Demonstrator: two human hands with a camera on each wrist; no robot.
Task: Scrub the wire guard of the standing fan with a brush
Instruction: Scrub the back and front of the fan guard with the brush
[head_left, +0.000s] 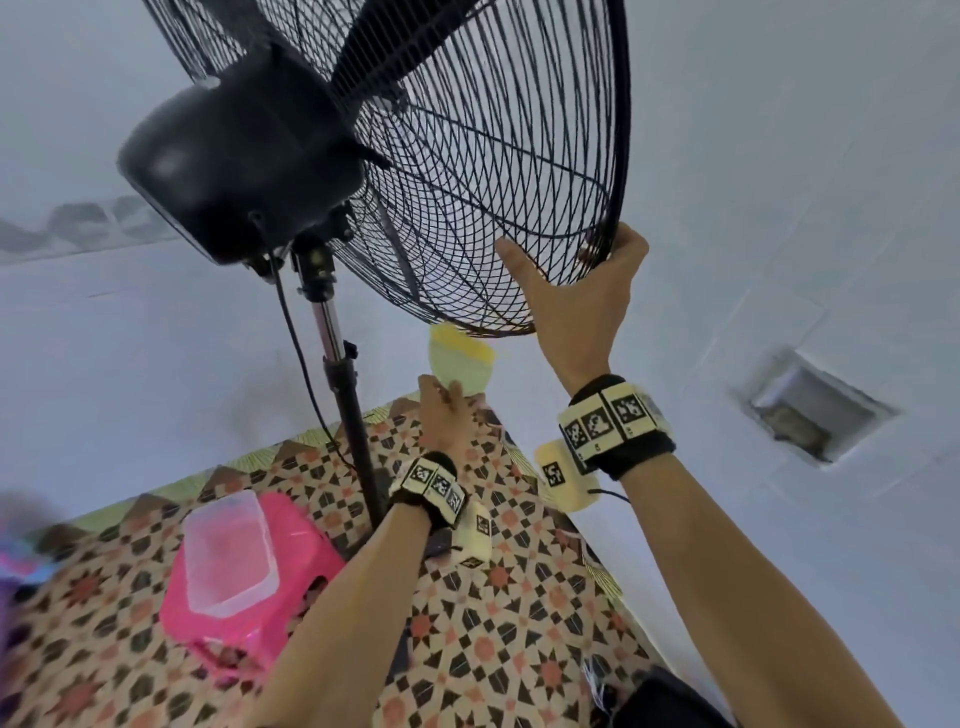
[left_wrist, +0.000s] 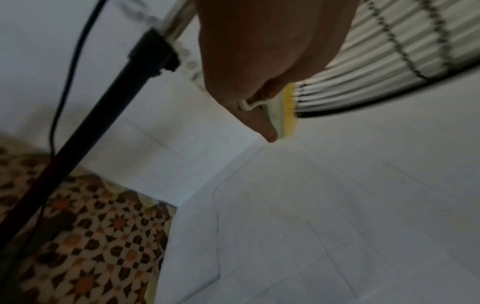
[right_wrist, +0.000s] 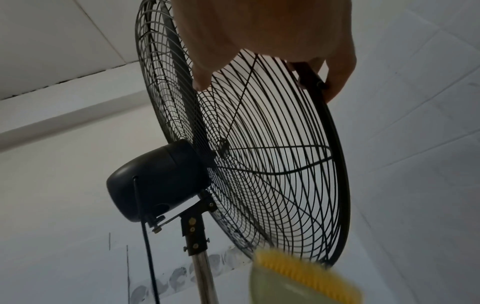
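I'm gripping the wire guard (head_left: 498, 171) of the standing fan with my right hand (head_left: 576, 291), at about 5 o'clock on the guard's rim. Fingers are curling over the black rim, thumb lying spread along the wires on the back; in the right wrist view the fingers (right_wrist: 337, 82) are wrapping the rim band and the thumb is resting on the mesh.

My left hand (head_left: 447, 415) is holding the brush (head_left: 462, 364) just under the guard's lowest edge, about 6 o'clock on the guard. Fingers are curling round the pale green back and handle of the brush; in the left wrist view the yellow bristles are touching the bottom wires next to the rim. The brush is blurring a bit in every view.

The motor housing (head_left: 239, 166) is sitting at 9 o'clock from the guard, on top of the pole (head_left: 343, 395), with the black cord (head_left: 296, 353) hanging alongside it.

At 7 o'clock in the head view, a pink stool (head_left: 291, 597) is standing on the patterned floor mat (head_left: 498, 623), with a clear plastic container (head_left: 228, 556) lying on top of it. A square wall vent (head_left: 815, 410) is showing at 3 o'clock on the white tiled wall.
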